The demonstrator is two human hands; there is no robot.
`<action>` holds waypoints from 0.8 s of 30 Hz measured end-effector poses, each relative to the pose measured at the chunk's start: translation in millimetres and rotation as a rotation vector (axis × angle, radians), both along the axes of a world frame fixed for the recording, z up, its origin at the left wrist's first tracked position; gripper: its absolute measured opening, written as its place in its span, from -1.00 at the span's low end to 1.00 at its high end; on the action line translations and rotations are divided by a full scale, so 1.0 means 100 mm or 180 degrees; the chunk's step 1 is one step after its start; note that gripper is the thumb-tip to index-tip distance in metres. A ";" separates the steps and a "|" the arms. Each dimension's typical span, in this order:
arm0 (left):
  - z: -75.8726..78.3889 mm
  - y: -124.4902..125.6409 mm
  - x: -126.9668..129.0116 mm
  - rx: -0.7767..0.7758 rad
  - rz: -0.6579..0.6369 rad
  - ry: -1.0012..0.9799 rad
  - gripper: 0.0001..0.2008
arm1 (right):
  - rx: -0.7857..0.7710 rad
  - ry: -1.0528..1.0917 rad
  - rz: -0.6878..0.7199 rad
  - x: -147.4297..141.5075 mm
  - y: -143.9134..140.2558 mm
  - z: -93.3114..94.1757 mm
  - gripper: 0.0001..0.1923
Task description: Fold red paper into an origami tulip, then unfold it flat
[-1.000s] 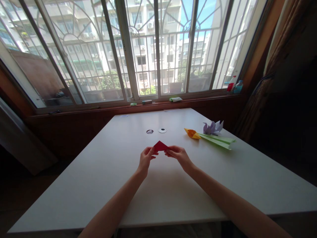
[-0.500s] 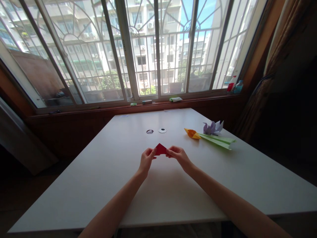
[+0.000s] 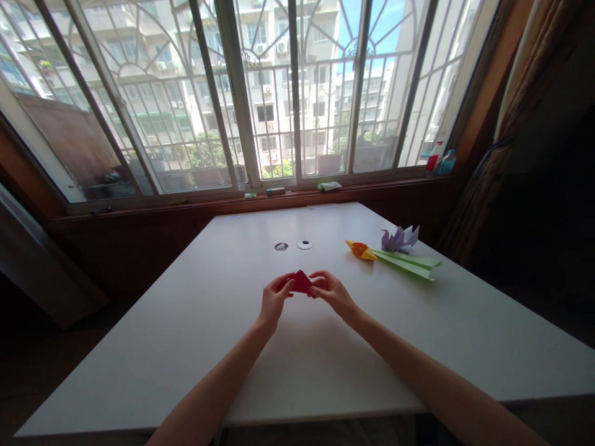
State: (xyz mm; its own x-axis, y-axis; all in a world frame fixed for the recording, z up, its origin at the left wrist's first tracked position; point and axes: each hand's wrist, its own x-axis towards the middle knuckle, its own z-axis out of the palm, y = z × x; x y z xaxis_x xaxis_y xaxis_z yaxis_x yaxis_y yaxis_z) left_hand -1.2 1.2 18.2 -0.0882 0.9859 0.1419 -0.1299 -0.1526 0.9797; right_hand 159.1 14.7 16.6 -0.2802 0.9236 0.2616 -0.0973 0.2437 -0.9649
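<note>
Head view, left to right: the left hand (image 3: 274,298) pinches the left corner of a small folded red paper (image 3: 301,282), fingers closed on it just above the white table (image 3: 186,334); the right hand (image 3: 331,291) grips the opposite corner, fingers curled shut on the sheet. The piece is small and pinched only at its edges, so uneven pressure could skew the crease or let a corner slip, I judge. Farther right lie an orange paper flower (image 3: 361,249), a green paper stem (image 3: 405,262) touching it, and a purple paper flower (image 3: 400,238); a wide elbow sweep could knock them.
</note>
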 end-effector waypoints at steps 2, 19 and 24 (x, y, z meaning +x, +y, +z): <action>0.00 0.00 0.00 0.0030 0.0016 -0.0012 -0.65 | 0.0080 -0.0035 0.0001 -0.01 0.00 -0.02 -0.63; -0.08 0.00 0.06 0.0377 -0.0038 0.0100 -0.71 | 0.0823 -0.0089 -0.0979 -0.03 -0.04 -0.08 -0.76; -0.07 -0.03 0.07 0.0518 0.0007 0.0144 -0.72 | 0.0991 -0.0022 -0.1014 -0.04 -0.10 -0.04 -0.77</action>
